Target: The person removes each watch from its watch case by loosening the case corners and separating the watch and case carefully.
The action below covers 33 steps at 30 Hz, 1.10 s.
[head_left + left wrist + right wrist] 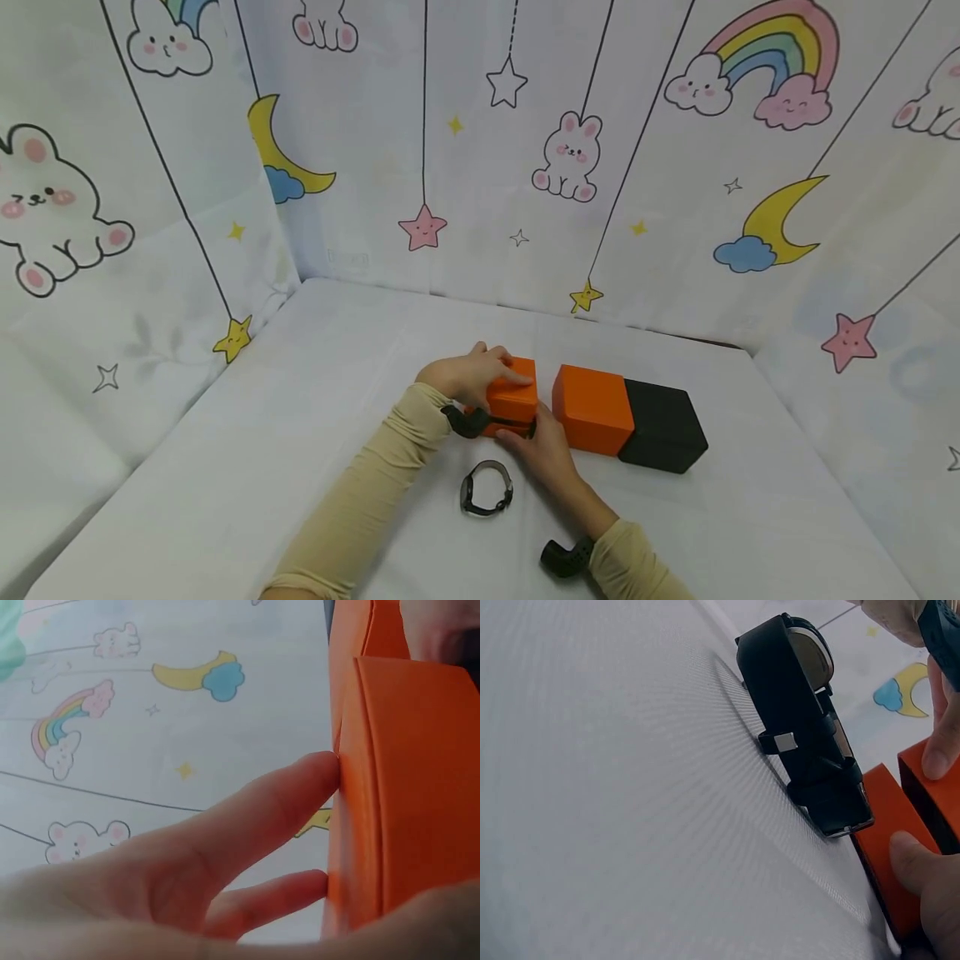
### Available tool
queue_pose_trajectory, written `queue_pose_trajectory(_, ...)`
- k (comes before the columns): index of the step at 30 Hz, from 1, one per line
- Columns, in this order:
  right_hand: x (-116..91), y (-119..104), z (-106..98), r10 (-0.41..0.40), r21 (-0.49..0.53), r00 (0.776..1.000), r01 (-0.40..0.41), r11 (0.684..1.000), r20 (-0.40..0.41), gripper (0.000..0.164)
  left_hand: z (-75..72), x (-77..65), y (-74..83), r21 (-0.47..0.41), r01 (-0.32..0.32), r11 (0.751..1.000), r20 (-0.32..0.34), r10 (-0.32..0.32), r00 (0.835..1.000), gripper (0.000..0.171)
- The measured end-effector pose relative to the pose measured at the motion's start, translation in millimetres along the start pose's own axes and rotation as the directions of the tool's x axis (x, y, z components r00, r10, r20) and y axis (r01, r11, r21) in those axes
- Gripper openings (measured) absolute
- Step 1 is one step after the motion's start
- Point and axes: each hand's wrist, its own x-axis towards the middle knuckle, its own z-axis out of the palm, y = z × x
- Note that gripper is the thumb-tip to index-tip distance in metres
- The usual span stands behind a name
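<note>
An orange box has its lid (pixel 517 406) raised slightly off its base (pixel 889 847), with a dark gap showing between the two. My left hand (pixel 468 377) holds the lid from above; its fingertips (pixel 326 771) touch one side, and its thumb lies on the near side in the right wrist view. At the right front corner, my right hand (pixel 546 450) grips the base, thumb against the near face. What lies inside the box is hidden. Closer to me, a dark wristwatch (pixel 780 712) stands on edge on the table, its strap closed into a loop.
Right of my hands, a second orange box (pixel 597 414) stands against a black box (pixel 663 427). A white cloth covers the table (pixel 300 400). Printed fabric walls (pixel 360 125) rise at the back and sides. Black devices (pixel 566 558) are worn at both wrists.
</note>
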Motion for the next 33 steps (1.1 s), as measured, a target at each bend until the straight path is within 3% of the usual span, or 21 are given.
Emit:
queue_pose_trajectory(5, 1, -2, -1, -0.007, 0.008, 1.0, 0.007, 1.0, 0.0, 0.073, 1.5, 0.1, -3.5, 0.008, -0.009, 1.0, -0.008, 0.009, 1.0, 0.068)
queue_pose_trajectory(9, 1, -1, 0, -0.05, 0.017, 0.999, 0.05, 0.999, 0.002, 0.067, 1.4, 0.4, 1.6, 0.008, -0.007, 1.0, -0.015, 0.007, 1.0, 0.058)
queue_pose_trajectory(14, 2, 1, -1, -0.099, 0.017, 0.995, 0.099, 0.995, -0.003, 0.063, 3.0, 3.9, 10.8, -0.004, 0.024, 1.0, -0.026, -0.024, 0.999, 0.041)
queue_pose_trajectory(19, 5, 1, -1, -0.091, 0.011, 0.996, 0.091, 0.996, 0.008, 0.063, 2.2, 6.1, 14.1, 0.023, 0.063, 0.998, -0.035, -0.062, 0.997, 0.04)
queue_pose_trajectory(26, 6, -7, -4, -0.017, -0.049, 0.998, 0.019, 0.999, 0.056, 0.06, -1.6, 1.4, 16.0, 0.005, 0.099, 0.995, -0.043, -0.098, 0.994, 0.04)
queue_pose_trajectory(33, -1, -16, -18, 0.074, -0.067, 0.985, -0.064, 0.996, 0.155, 0.061, 2.1, 0.0, 15.6, -0.01, 0.044, 0.999, -0.048, -0.044, 0.998, 0.039)
